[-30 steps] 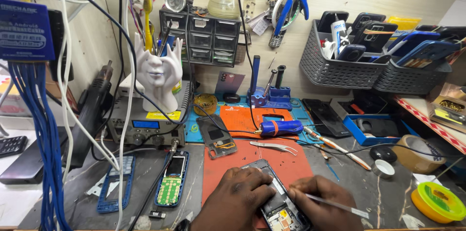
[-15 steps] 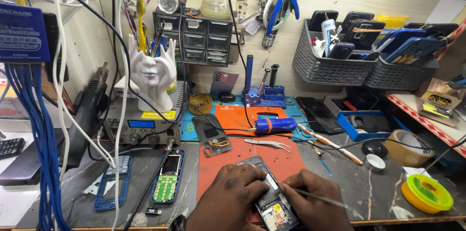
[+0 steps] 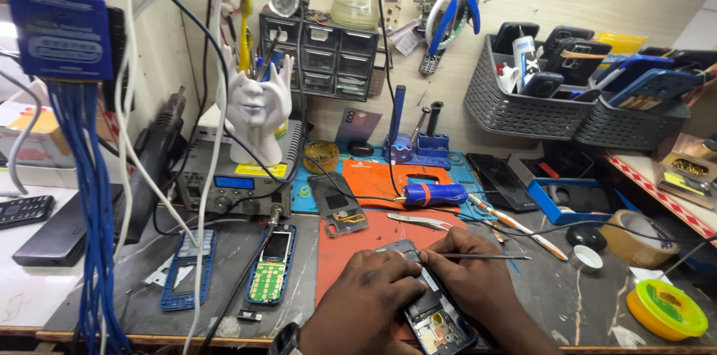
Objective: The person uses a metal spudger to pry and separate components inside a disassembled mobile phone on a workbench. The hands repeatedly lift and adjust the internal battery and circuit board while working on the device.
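Observation:
An opened mobile phone point(image 3: 435, 317) with its back off lies on an orange-red work mat point(image 3: 373, 232) at the bench's front edge. My left hand point(image 3: 366, 297) presses down on the phone's upper left side and holds it in place. My right hand point(image 3: 472, 282) pinches a thin pair of metal tweezers point(image 3: 485, 256), whose free end points right while the tip meets the phone's top end under my fingers. The upper part of the phone is hidden by both hands.
A bare keypad phone board point(image 3: 270, 264) and a blue phone frame point(image 3: 185, 268) lie at left. A soldering station point(image 3: 231, 176), a blue-handled screwdriver point(image 3: 433, 194), loose tweezers point(image 3: 417, 220), grey baskets of phones point(image 3: 523, 112), tape rolls point(image 3: 666, 309) and hanging blue cables point(image 3: 93, 198) crowd the bench.
Both hands stay on the phone. The tweezers in my right hand have swung from a downward slant to nearly level, and the view has shifted slightly.

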